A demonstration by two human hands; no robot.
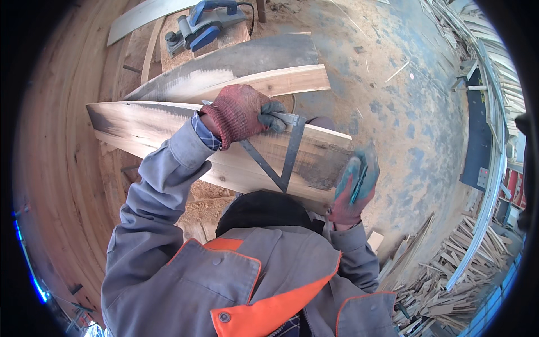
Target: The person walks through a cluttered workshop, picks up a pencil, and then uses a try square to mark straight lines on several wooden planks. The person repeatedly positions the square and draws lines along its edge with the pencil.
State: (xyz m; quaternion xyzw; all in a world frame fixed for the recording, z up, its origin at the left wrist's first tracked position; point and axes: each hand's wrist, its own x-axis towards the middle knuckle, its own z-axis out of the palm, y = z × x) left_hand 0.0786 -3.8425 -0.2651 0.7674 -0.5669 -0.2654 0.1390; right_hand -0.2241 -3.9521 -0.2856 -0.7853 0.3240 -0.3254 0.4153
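My left hand [244, 112], in a red knit glove with grey-coated fingertips, is closed on the upper edge of a metal triangle square [291, 154]. The square lies against the face of a tapered wooden board [224, 163], its point toward me. Part of the square's upper edge is hidden behind my glove. That board is partly bare wood and partly dark and weathered. My right hand [355, 188], in a red and teal glove, is at the board's right end. Its fingers are pressed together, and a thin dark shape shows among them that I cannot make out.
Another tapered board [241, 70] lies just beyond. A blue and grey electric hand planer [205, 25] with a cord rests on wood at the top. Wide planks [67, 168] fill the left side. Scrap wood [455, 269] is heaped at right, on a sawdust-strewn floor [404, 123].
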